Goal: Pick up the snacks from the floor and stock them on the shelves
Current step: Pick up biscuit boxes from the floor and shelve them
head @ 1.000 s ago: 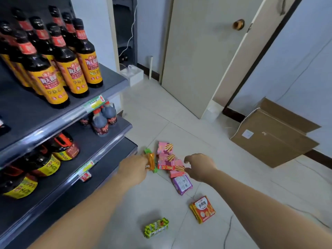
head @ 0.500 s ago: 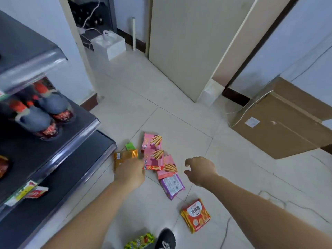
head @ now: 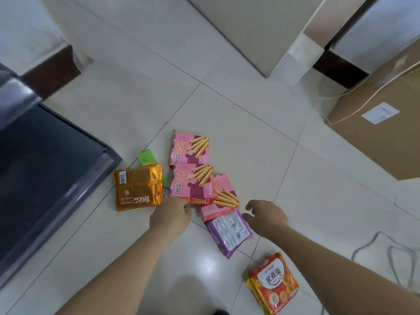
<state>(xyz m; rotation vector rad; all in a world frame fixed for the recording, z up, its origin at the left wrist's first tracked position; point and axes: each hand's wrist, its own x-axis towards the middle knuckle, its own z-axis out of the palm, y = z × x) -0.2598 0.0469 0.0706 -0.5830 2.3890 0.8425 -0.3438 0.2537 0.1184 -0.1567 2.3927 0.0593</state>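
Note:
Snacks lie scattered on the tiled floor. An orange packet [head: 138,187] lies next to the shelf, with a green packet [head: 147,156] just behind it. Three pink wafer-stick boxes overlap in a row: far [head: 189,148], middle [head: 193,183] and near [head: 223,196]. A purple packet [head: 229,230] lies under the near box's edge, and a red-orange biscuit packet [head: 273,283] is closest to me. My left hand [head: 170,215] reaches forward, fingertips at the middle box's near edge. My right hand [head: 266,215] hovers loosely curled beside the purple packet, holding nothing.
The dark bottom shelf [head: 45,160] juts in from the left, its corner close to the orange packet. A cardboard box [head: 381,123] sits on the floor at right. A door [head: 245,30] stands behind the snacks. A shoe tip [head: 220,312] shows at the bottom edge.
The view has tilted down and closer; the bottle shelves have left the frame. My left hand shifted right from the orange packet to the middle pink box. My right hand stays hovering.

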